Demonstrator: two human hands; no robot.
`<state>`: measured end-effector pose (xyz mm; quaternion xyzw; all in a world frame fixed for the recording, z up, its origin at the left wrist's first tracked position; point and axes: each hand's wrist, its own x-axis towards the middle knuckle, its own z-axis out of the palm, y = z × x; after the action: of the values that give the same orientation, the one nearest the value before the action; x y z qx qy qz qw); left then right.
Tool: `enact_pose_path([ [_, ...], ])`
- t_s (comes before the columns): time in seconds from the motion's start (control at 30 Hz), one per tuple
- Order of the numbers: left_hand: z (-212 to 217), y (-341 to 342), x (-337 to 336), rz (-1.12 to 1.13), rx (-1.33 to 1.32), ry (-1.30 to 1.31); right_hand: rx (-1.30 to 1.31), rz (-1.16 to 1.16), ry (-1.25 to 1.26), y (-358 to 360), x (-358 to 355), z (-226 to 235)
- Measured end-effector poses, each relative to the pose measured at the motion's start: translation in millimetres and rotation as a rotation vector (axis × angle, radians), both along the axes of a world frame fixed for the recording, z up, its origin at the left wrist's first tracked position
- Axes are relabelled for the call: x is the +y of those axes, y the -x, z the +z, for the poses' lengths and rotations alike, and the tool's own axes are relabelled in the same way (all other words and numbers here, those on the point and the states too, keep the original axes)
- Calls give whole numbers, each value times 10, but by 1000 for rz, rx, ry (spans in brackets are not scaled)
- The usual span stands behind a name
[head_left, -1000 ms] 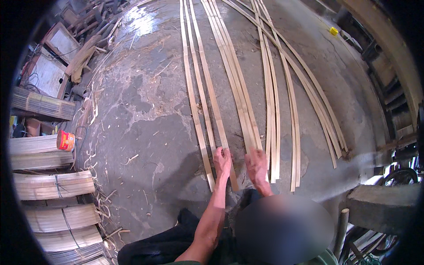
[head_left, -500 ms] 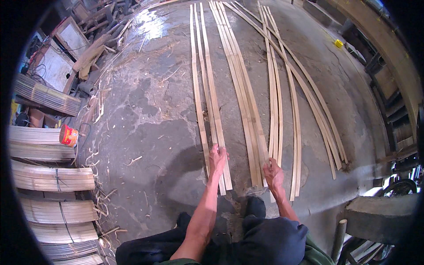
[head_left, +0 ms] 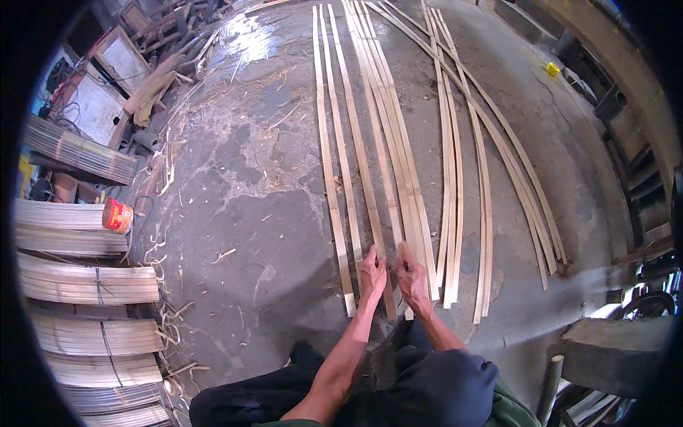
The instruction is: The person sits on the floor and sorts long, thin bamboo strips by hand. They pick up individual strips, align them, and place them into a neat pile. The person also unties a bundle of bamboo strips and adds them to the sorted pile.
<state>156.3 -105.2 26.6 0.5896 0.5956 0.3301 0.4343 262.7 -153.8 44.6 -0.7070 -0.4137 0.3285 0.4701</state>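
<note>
Long, pale bamboo strips (head_left: 333,192) lie lengthwise on the floor, running away from me. My left hand (head_left: 373,276) is closed at the near end of a bamboo strip (head_left: 366,192) in the left group, whose tip sticks out beneath it. Just beside it, my right hand (head_left: 414,279), slightly blurred, has its fingers bent round the near part of another strip (head_left: 385,171), at the left edge of the middle bunch (head_left: 413,192). The fingertips of both hands are partly hidden. Both hands are close together in front of my knees.
Farther right lie more strips (head_left: 449,192), some crossing at the far end. Tied bundles of strips (head_left: 92,286) are stacked along the left, with a red tub (head_left: 117,215) on one. A concrete block (head_left: 612,349) stands at the near right. A yellow object (head_left: 553,69) lies far right.
My right hand has moved left, close to my left hand, which has shifted slightly right and nearer. The left group's strips are spread farther apart, and one strip now lies separated from the middle bunch.
</note>
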Motion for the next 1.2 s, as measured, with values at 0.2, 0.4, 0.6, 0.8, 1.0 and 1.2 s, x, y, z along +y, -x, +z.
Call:
enact_pose_path([
  [0.2, -122, 199, 22, 38, 21, -24, -94, 147, 114, 202, 263, 179],
  [0.4, 11, 126, -9, -14, 74, 34, -226, 182, 54, 91, 220, -47],
  [0.6, -221, 150, -2, 0, 153, -175, -210, 211, 1, 135, 213, -64],
  [0.8, -215, 123, -3, 20, 171, -216, -254, 273, 36, 125, 200, -21],
  [1.0, 258, 81, 77, -177, 192, 209, -283, 283, 104, -18, 148, -133],
  [1.2, 16, 279, 102, -178, 329, 3, -225, 277, 149, 133, 234, 30],
])
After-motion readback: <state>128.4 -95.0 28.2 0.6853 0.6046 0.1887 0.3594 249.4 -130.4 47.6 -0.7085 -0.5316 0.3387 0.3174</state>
